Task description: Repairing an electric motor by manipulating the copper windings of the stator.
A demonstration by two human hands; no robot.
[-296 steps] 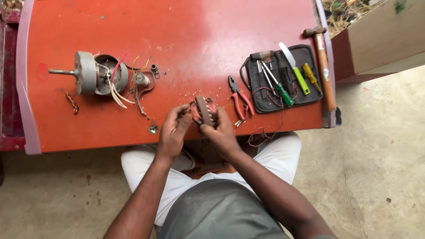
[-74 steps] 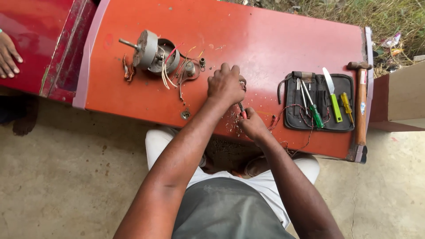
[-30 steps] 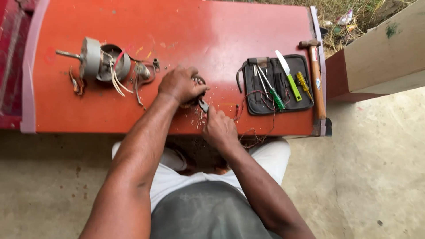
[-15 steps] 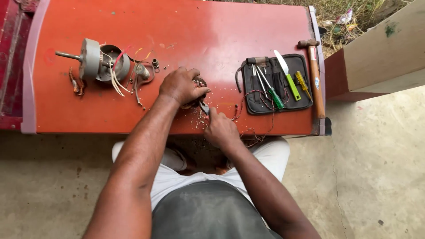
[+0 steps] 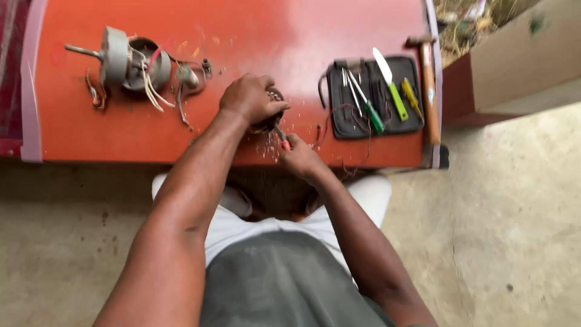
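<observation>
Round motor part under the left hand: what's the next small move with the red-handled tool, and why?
Probably lever gently at the same spot. The left hand presses the round motor part onto the red table; the right hand holds the red-handled tool against its edge, with small chips scattered nearby.

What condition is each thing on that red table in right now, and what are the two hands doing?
left hand: closed over a small dark part, pressing it to the table.
right hand: gripping a red-handled tool aimed at that part.
motor: dismantled, on its side, wires loose.
tool pouch: lying open, screwdrivers on it.
hammer: lying flat, untouched.
red table: littered with small bits near the hands.
</observation>
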